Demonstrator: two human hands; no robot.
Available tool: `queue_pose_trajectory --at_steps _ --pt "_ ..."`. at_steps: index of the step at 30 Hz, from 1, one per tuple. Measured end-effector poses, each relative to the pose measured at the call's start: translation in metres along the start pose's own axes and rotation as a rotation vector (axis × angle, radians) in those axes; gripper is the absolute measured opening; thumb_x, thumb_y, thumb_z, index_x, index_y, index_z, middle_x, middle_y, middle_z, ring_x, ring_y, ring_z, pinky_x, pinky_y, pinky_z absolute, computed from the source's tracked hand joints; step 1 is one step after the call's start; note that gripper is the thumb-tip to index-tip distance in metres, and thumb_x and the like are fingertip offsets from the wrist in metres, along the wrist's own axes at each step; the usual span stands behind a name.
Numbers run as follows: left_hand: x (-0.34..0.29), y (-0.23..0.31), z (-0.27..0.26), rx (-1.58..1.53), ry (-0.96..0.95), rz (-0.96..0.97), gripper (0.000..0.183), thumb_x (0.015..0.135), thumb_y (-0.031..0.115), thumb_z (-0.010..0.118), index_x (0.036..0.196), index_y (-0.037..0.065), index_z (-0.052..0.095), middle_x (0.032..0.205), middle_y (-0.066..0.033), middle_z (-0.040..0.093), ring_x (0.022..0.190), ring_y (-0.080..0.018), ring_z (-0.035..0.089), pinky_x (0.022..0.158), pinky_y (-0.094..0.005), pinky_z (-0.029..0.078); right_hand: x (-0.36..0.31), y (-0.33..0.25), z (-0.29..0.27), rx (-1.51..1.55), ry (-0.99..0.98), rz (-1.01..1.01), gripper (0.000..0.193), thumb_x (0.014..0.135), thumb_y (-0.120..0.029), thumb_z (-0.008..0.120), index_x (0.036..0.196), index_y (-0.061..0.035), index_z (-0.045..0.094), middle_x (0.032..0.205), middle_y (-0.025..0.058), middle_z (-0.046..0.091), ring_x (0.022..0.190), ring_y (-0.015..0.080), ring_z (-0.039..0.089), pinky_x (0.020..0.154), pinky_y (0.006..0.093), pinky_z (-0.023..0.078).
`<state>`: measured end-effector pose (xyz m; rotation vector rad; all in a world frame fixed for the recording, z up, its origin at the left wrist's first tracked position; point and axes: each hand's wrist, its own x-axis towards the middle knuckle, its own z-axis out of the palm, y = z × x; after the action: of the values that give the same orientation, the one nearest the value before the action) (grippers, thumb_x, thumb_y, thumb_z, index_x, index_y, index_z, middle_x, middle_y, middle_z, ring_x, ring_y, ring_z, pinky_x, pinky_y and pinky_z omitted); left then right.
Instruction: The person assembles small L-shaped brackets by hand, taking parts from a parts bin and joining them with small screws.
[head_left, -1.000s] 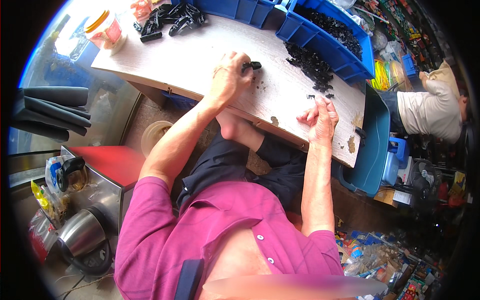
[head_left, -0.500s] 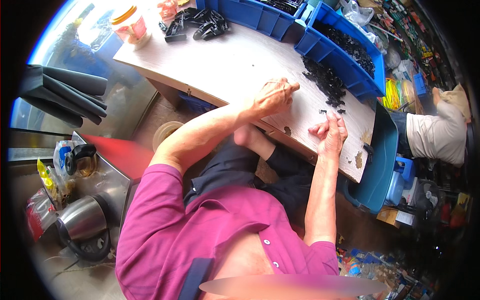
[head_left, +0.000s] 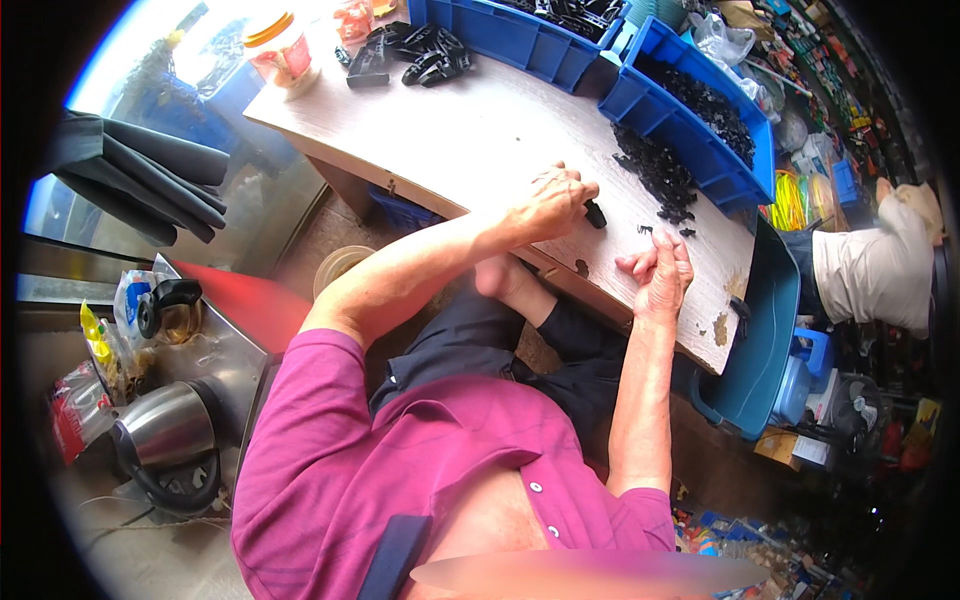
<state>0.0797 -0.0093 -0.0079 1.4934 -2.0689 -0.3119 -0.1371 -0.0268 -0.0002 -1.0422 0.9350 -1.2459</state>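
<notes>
My left hand (head_left: 552, 208) is closed over the table (head_left: 440, 150), its fingers curled round a dark plastic piece (head_left: 596, 214) whose end sticks out on the right. My right hand (head_left: 660, 275) is near the table's right end, fingers bent and thumb and forefinger drawn together. Whatever it may hold is too small to make out. Just beyond its fingertips lie a few small black clips (head_left: 645, 230). A loose heap of small black parts (head_left: 655, 175) spreads from there toward the blue bin.
Blue bins (head_left: 690, 140) of black parts line the far side. Larger black pieces (head_left: 430, 55) lie at far left beside an orange-lidded jar (head_left: 277, 55). A teal tub (head_left: 765, 330) stands against the right end. A steel kettle (head_left: 170, 430) is at left; another person (head_left: 875, 265) is at right.
The dark piece in my left hand now shows past its fingers, where it was hidden before. My right hand has barely moved. The whole view has shifted slightly.
</notes>
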Motion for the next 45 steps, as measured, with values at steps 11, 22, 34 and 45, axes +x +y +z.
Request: queue_pose_trajectory --at_steps 11,22,34,45 --pt "-0.012 0.05 0.026 -1.096 0.196 -0.387 0.03 0.084 0.014 0.068 0.11 0.004 0.058 0.088 -0.0065 0.062 0.078 -0.0133 0.06 0.067 -0.0282 0.05 -0.001 0.004 0.009 0.216 -0.116 0.014 0.014 0.087 -0.016 0.066 0.094 -0.0049 0.061 0.054 0.003 0.053 0.046 0.0149 0.054 0.051 0.0376 0.057" --pt "-0.002 0.058 0.041 -1.578 0.106 -0.354 0.03 0.085 0.01 0.069 0.112 0.001 0.059 0.081 -0.0026 0.065 0.066 -0.005 0.058 0.058 -0.0187 0.047 -0.001 0.014 0.002 0.197 -0.041 0.06 0.011 0.085 -0.013 0.072 0.093 -0.0067 0.066 0.071 0.002 0.064 0.045 0.0076 0.05 0.043 0.022 0.045" --pt "0.002 0.068 0.03 -1.478 0.209 -0.567 0.018 0.085 0.024 0.068 0.093 0.008 0.064 0.079 -0.0009 0.063 0.067 -0.0071 0.058 0.061 -0.0221 0.046 -0.006 0.002 0.015 0.127 -0.011 0.08 0.015 0.083 -0.014 0.074 0.09 -0.0046 0.065 0.073 0.0021 0.063 0.046 0.0077 0.049 0.045 0.0194 0.037" --pt "-0.003 0.066 0.027 -1.493 0.219 -0.548 0.01 0.089 0.011 0.061 0.094 0.002 0.061 0.073 -0.0033 0.061 0.056 -0.0057 0.056 0.054 -0.0192 0.05 -0.011 0.0 0.019 -0.128 -0.025 0.153 0.028 0.086 -0.035 0.067 0.078 -0.0091 0.06 0.057 -0.0023 0.049 0.04 0.0065 0.042 0.036 0.0238 0.044"
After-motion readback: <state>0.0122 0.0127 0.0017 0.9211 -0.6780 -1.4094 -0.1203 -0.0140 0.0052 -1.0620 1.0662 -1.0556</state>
